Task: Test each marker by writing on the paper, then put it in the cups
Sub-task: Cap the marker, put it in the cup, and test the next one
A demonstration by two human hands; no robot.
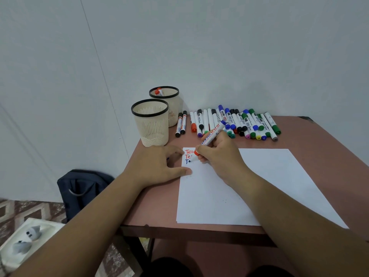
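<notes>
My right hand [217, 154] grips an uncapped white marker [209, 139] with its dark blue tip on the white paper [259, 186], where two red words and a blue "T" are written at the top left corner. My left hand [159, 164] rests flat on the table, thumb pressing the paper's left edge; something small and blue shows under its fingers. Two cream mesh cups with black rims stand at the back left: the near cup [151, 122] looks empty, the far cup [169, 100] holds a red-capped marker [159, 91].
A row of several capped markers [239, 122] in black, blue, green, red and purple lies along the wall, with two black ones [180, 124] beside the cups. The brown table [155, 206] ends at left; a dark backpack [81, 188] stands on the floor.
</notes>
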